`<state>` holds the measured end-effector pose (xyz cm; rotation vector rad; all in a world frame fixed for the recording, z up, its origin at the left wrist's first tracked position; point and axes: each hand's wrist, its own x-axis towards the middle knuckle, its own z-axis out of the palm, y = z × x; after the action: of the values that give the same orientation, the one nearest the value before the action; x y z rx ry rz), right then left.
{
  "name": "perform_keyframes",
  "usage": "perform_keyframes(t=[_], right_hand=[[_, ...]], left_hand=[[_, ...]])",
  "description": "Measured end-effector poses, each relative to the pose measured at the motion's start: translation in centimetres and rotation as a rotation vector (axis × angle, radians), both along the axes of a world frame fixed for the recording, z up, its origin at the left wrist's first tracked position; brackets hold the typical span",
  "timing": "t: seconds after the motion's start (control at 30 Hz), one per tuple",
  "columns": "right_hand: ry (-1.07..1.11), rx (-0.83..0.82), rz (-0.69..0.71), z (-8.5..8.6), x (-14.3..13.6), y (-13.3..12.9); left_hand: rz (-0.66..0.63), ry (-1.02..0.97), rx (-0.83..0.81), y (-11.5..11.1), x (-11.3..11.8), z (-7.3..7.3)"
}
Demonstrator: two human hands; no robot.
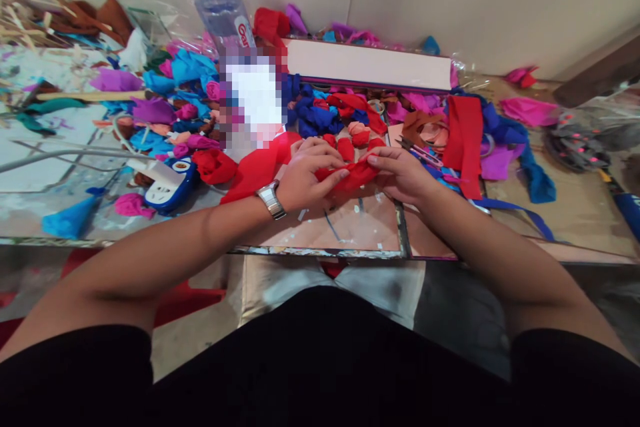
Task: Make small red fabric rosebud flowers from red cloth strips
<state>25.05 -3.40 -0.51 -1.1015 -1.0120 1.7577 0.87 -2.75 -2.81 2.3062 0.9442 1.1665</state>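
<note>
A red crepe paper strip [356,177] stretches between my two hands just above the table. My left hand [311,170], with a metal watch on its wrist, pinches it between thumb and fingers. A wide tail of the same red runs out to the left behind that hand. At the other end, my right hand [400,172] grips the strip, thumb on top. Small rolled red and peach paper pieces [359,133] lie just beyond my hands. Near my right hand are small scissors [423,152] and a hanging red strip [465,140].
A clear bottle [220,10] with a white cap stands at the back, beside a blurred-out patch. A blue and white power strip [170,188] with a cable sits at left. Coloured paper flowers [190,107] crowd the table. A long pale box [367,63] lies along the wall.
</note>
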Motion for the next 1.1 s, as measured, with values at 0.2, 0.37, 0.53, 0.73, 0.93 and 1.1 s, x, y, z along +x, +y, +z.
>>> perform_keyframes(t=[0.2,0.37,0.53,0.73,0.93,1.1], right_hand=[[-0.042,0.066,-0.017,-0.4,-0.2,0.0],[-0.051,0.179,-0.044,-0.3,-0.5,0.0],[-0.008,0.12,-0.04,-0.4,-0.3,0.2],[-0.059,0.141,0.03,-1.0,0.2,0.5],[-0.099,0.141,0.144,-0.8,0.6,0.5],[-0.081,0.198,0.199,-1.0,0.7,0.6]], left_hand=[[0.006,0.001,-0.002,-0.2,0.0,0.2],[-0.001,0.005,-0.016,-0.2,0.0,0.2],[-0.002,0.017,-0.01,-0.2,0.0,0.2],[-0.004,0.0,0.018,-0.2,-0.1,0.1],[0.001,-0.028,-0.006,-0.2,0.1,0.2],[-0.035,-0.036,-0.041,-0.1,0.1,0.2]])
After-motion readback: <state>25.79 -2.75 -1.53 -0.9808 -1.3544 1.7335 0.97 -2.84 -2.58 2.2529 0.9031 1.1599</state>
